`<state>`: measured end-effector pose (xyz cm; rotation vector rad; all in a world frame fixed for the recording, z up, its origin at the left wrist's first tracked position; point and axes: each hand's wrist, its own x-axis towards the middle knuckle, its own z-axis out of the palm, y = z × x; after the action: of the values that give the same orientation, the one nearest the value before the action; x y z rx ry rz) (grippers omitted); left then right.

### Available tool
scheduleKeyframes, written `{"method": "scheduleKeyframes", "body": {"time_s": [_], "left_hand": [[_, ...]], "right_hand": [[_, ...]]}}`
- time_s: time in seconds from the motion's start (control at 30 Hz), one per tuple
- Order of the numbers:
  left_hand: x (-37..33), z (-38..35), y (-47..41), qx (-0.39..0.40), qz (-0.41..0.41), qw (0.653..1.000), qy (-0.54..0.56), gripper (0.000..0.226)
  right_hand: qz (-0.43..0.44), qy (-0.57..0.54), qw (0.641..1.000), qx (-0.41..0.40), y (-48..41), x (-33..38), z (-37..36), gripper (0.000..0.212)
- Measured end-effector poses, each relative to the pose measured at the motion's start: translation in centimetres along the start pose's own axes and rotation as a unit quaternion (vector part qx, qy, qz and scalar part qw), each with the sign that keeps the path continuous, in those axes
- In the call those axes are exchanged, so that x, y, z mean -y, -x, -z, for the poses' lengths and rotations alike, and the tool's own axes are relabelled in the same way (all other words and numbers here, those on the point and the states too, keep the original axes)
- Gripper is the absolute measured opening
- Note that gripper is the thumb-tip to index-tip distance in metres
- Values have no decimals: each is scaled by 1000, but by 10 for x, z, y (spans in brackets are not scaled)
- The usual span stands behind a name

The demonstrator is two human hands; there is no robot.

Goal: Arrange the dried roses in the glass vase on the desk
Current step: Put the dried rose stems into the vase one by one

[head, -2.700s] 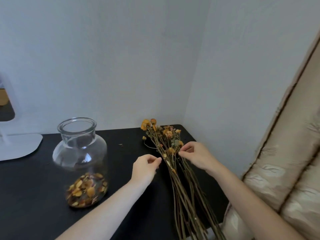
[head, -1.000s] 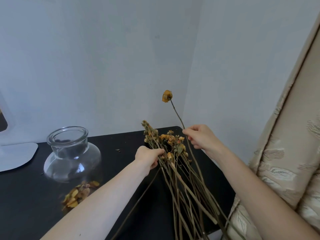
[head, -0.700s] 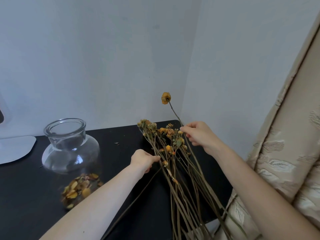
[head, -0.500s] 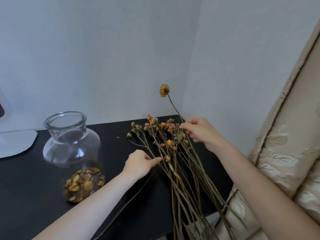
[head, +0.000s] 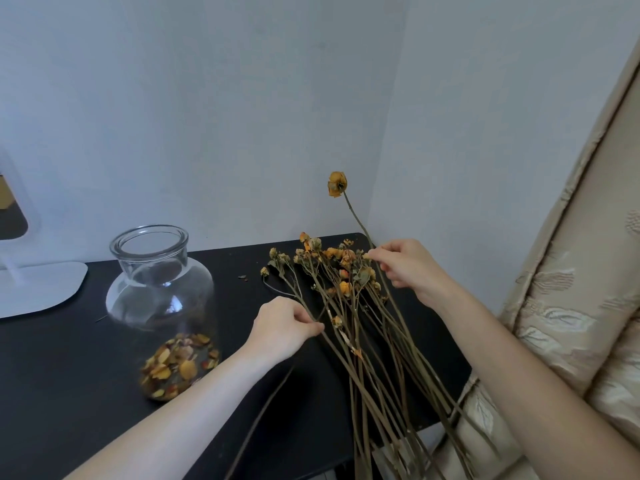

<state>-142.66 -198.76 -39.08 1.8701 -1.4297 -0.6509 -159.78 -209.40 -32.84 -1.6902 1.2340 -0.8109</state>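
**Status: roses lying on desk, one stem raised**

The glass vase (head: 159, 278) stands upright on the left of the black desk (head: 52, 358), with loose petals (head: 178, 362) at its bottom. To its right, the left hand (head: 280, 329) has its fingers pinched on a stem of the dried roses (head: 349, 306), which lie fanned across the desk. The right hand (head: 408, 268) has its fingers closed on the stem of a single rose (head: 337, 184), raised above the bundle.

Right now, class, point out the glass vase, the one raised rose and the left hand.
glass vase (head: 159, 294): head view, on its clear side wall.
raised rose (head: 337, 183): head view, on the orange bloom.
left hand (head: 282, 329): head view, on the back of the hand, pinching a stem (head: 297, 295).
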Motion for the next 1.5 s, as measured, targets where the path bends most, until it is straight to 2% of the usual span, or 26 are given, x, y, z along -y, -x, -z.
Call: {"method": "scheduleKeyframes", "body": {"time_s": [0.23, 0.4, 0.53, 0.73, 0.9, 1.13, 1.3, 1.5], "left_hand": [[-15, 15, 0, -43, 0, 996, 83, 23], [-44, 57, 9, -108, -45, 980, 158, 20], [-69, 121, 22, -169, -91, 948, 253, 15], [-83, 234, 47, -314, -164, 888, 293, 20], [-75, 276, 48, -376, -175, 857, 305, 25], [-33, 258, 35, -371, -145, 884, 245, 25], [-5, 230, 35, -316, -101, 917, 220, 19], [18, 207, 40, -245, -69, 960, 115, 13]], "right_hand": [[1, -13, 1000, -7, 5, 3, 1, 16], [29, -71, 997, -12, 3, 30, 0, 12], [93, -122, 988, -2, 3, 80, -12, 13], [195, -182, 963, 35, 7, 167, -46, 17], [231, -230, 944, 45, 10, 216, -67, 23], [250, -265, 931, 30, 10, 237, -80, 25], [249, -283, 926, 8, 9, 235, -91, 19], [245, -249, 937, -5, 7, 223, -103, 16]]}}
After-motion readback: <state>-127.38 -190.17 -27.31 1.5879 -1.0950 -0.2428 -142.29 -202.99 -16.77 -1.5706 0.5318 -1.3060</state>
